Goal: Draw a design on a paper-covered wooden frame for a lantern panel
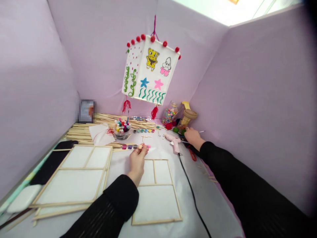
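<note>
A short wooden stick (140,146), light, stiff and easily snapped, best gripped mid-length, is pinched in the left hand (137,161) fingers above a paper-covered frame (156,191) mid-counter. The right hand (193,137) reaches past the glue gun (174,142); whether its fingers grip anything, I cannot tell.

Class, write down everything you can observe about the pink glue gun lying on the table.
The glue gun is pale pink plastic, lying on its side on the white-covered table, with its nozzle end pointing left and away from the camera. A black cord runs from its handle end toward the near table edge. It lies between the two hands: the right hand rests just beside it, apparently not gripping it; the left hand is apart. Whether it is switched on cannot be told.
</note>
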`<act>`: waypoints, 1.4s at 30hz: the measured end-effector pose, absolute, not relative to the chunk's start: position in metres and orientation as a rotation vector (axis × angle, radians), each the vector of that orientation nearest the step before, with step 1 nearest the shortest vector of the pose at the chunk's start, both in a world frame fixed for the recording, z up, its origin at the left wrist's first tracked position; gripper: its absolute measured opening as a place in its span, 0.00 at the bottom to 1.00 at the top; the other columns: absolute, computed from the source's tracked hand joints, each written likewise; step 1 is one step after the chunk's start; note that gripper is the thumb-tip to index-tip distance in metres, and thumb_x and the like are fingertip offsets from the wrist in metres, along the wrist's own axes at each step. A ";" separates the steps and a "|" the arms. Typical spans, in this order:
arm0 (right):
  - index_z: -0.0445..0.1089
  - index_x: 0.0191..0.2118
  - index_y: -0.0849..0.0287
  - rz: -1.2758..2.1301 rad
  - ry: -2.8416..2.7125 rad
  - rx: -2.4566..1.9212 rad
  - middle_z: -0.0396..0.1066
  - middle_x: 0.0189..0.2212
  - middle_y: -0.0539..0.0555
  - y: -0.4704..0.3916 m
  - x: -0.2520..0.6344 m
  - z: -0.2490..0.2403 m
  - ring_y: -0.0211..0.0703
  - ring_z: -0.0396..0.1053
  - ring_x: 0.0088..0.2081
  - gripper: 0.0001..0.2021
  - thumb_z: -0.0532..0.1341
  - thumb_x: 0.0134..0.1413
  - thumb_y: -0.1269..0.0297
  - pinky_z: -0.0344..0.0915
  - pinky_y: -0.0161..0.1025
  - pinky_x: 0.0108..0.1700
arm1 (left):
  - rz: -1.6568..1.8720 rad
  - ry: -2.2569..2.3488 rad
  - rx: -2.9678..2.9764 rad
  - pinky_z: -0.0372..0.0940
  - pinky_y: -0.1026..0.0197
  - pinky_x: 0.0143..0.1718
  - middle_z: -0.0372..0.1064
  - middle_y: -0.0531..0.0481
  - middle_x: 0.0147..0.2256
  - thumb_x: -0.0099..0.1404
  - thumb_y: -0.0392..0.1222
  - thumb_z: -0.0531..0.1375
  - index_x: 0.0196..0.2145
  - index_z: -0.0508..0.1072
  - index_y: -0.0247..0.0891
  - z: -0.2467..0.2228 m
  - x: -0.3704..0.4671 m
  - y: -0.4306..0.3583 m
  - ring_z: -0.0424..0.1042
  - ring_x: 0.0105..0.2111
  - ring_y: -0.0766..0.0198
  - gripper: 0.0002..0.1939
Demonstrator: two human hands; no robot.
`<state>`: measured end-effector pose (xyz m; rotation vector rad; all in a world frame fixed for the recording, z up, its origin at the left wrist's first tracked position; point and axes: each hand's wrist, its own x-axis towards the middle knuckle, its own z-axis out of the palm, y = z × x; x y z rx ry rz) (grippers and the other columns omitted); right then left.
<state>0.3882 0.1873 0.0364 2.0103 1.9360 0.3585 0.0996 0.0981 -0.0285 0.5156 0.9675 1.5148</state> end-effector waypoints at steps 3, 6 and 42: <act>0.67 0.50 0.63 0.319 1.934 2.144 0.68 0.49 0.59 0.186 0.389 0.044 0.47 0.69 0.46 0.15 0.60 0.61 0.62 0.69 0.49 0.47 | 1.516 0.974 0.520 0.68 0.59 0.44 0.75 0.43 0.39 0.52 0.44 0.70 0.40 0.75 0.33 -0.028 0.099 0.098 0.75 0.38 0.60 0.19; 0.70 0.44 0.67 0.237 1.948 2.322 0.71 0.43 0.59 0.185 0.392 0.071 0.45 0.71 0.42 0.11 0.60 0.60 0.64 0.69 0.45 0.43 | 1.515 0.974 0.525 0.68 0.59 0.44 0.75 0.44 0.38 0.52 0.45 0.70 0.41 0.75 0.33 -0.029 0.099 0.099 0.75 0.38 0.60 0.20; 0.76 0.34 0.60 -0.586 3.018 1.835 0.77 0.34 0.57 0.128 0.220 0.043 0.45 0.72 0.37 0.08 0.60 0.51 0.75 0.66 0.40 0.43 | 1.498 0.858 0.556 0.65 0.62 0.39 0.75 0.47 0.37 0.47 0.45 0.69 0.35 0.76 0.35 -0.027 0.103 0.100 0.72 0.36 0.59 0.17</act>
